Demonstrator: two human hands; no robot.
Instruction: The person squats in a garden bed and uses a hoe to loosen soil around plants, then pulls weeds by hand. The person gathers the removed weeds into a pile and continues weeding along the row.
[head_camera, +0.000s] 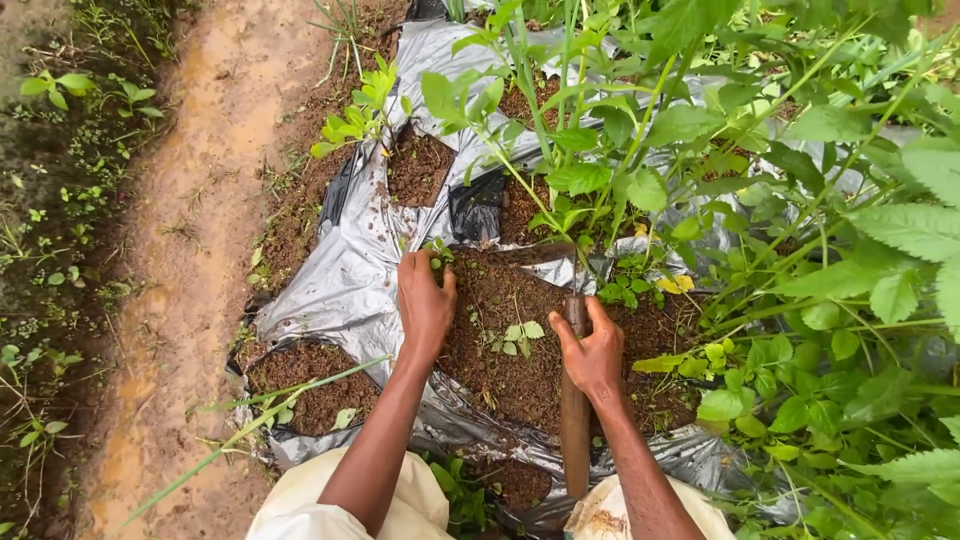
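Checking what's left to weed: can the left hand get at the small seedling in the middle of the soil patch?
Probably yes. The seedling stands in bare soil just right of the left hand, nothing between them; that hand pinches another sprout now.

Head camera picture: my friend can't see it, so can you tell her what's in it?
Seen from above, a person's left hand pinches a small green weed in a patch of dark soil, while the right hand holds a wooden tool handle. Torn silver plastic sheet covers the bed, with leafy plants on the right and a muddy path on the left.
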